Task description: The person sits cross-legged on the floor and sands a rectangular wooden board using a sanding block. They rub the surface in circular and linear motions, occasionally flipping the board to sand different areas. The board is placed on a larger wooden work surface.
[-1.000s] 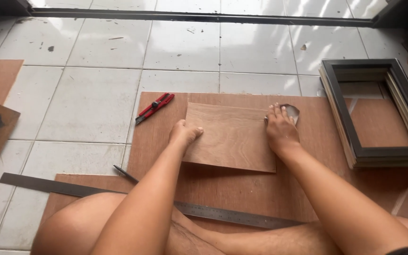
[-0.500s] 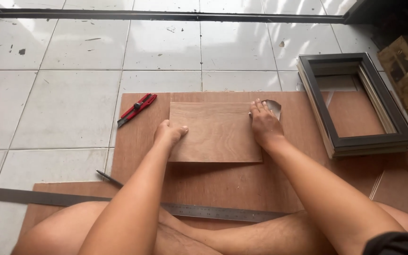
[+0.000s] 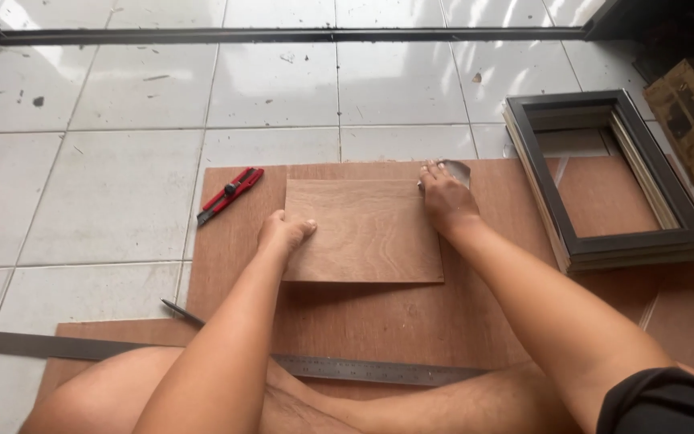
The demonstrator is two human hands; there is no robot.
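A small rectangular plywood panel [image 3: 367, 233] lies flat on a larger plywood sheet [image 3: 379, 321] on the tiled floor. My left hand [image 3: 283, 233] rests on the panel's left edge with the fingers curled over it. My right hand [image 3: 445, 195] is at the panel's top right corner, pressing a small grey piece [image 3: 457, 169], maybe sandpaper, against the edge. Both forearms reach out over my crossed legs.
A red utility knife [image 3: 230, 193] lies on the sheet's top left corner. A long steel ruler [image 3: 226, 359] crosses in front of my legs, with a dark pencil [image 3: 182, 313] near it. Stacked dark picture frames [image 3: 604, 177] sit to the right. A sliding door track [image 3: 283, 35] runs across the top.
My right hand with the grey piece has slid up along the panel's right edge to its top corner. The left hand stays on the left edge. The view has shifted.
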